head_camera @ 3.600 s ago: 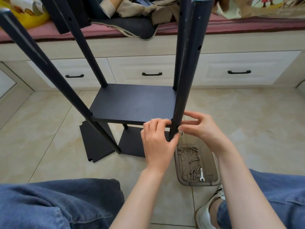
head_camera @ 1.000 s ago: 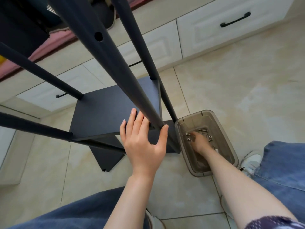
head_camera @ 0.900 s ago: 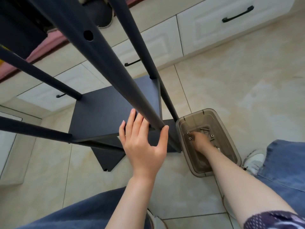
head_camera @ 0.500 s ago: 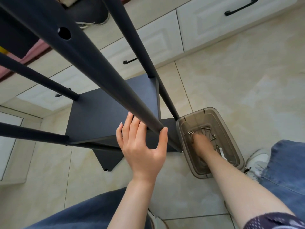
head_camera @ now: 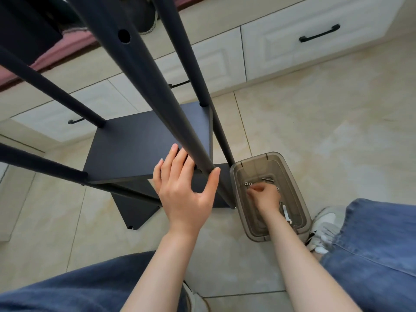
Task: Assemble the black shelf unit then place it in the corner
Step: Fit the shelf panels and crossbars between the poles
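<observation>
Left hand (head_camera: 184, 194), fingers straight and together, rests on the shelf board (head_camera: 126, 154) of the black shelf unit (head_camera: 144, 127), thumb spread against its corner post (head_camera: 157, 91). Right hand (head_camera: 265, 196) dips into the bin (head_camera: 258, 235) just right of the board, fingers bent over screws (head_camera: 247, 183); grip unclear

This is a room in my home, a bedroom or living space rather than a workshop. Along the wall runs a built-in seat with white panelled drawers (head_camera: 292, 48) and slim black handles (head_camera: 319, 36), topped by a pink cushion (head_camera: 74, 39) with clothes (head_camera: 146, 16) heaped on it. The floor (head_camera: 326, 122) is glossy beige tile, and on it my black shelf unit (head_camera: 144, 140) stands just beside a small plastic box (head_camera: 298, 185) of screws (head_camera: 267, 179).
</observation>
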A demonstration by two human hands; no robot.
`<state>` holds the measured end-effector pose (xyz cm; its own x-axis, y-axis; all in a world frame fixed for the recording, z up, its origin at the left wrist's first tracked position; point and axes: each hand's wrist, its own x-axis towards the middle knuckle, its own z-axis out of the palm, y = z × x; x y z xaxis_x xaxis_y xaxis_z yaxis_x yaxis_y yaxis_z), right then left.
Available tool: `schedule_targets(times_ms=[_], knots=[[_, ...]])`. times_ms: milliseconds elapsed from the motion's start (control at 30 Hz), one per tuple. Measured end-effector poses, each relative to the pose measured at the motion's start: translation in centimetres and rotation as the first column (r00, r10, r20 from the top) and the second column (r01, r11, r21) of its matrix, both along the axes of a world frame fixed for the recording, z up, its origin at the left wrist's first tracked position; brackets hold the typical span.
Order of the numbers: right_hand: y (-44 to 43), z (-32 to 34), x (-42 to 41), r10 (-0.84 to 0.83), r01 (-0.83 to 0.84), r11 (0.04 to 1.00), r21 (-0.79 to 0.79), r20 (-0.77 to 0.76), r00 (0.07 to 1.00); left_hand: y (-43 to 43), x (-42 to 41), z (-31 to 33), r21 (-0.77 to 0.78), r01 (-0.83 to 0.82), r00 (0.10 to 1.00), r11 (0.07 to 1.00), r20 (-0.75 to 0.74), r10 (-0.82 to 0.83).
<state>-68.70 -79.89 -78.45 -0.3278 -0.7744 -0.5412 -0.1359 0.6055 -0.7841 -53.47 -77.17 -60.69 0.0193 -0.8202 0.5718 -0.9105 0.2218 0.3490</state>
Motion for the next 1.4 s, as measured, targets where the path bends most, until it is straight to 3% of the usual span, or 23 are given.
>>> schedule_targets(times_ms=[167,300,400,500,633,733,933,1200,1400], knots=[[0.2,5.9,1.2,-0.137,0.204,0.969,-0.142,0.380,0.915,0.2,0.2,0.5,0.047,-0.014,1.000,0.999,0.022,0.013],[0.1,9.4,2.0,-0.175,0.325,0.929,-0.176,0.565,0.806,0.4,0.3,1.1,0.093,-0.010,0.999,0.996,0.035,0.007],[0.4,11.1,3.3,-0.122,0.316,0.924,-0.214,0.618,0.777,0.5,0.3,1.4,0.115,-0.018,0.998,0.993,0.068,0.010],[0.8,12.3,4.3,-0.073,0.288,0.909,-0.301,0.566,0.821,0.6,0.4,1.8,0.139,-0.018,0.994,0.990,0.105,0.003],[0.5,13.9,4.6,-0.001,0.169,0.898,-0.405,0.384,0.923,0.7,0.4,2.5,0.204,-0.036,0.987,0.978,0.163,0.003],[0.2,14.7,5.4,0.054,0.089,0.914,-0.396,0.336,0.940,0.7,0.5,3.3,0.276,-0.057,0.973,0.959,0.229,-0.008],[-1.2,15.8,6.4,0.010,0.095,0.899,-0.428,0.238,0.971,-0.8,1.2,5.0,0.401,-0.086,0.949,0.912,0.312,-0.048],[-3.3,18.3,8.5,0.073,-0.035,0.838,-0.544,0.048,0.996,-2.7,3.9,7.7,0.410,-0.117,0.972,0.905,0.234,0.020],[-6.3,21.9,9.9,0.194,-0.127,0.767,-0.629,0.038,0.980,-5.7,6.7,11.2,0.401,-0.143,0.983,0.905,0.166,0.082]])
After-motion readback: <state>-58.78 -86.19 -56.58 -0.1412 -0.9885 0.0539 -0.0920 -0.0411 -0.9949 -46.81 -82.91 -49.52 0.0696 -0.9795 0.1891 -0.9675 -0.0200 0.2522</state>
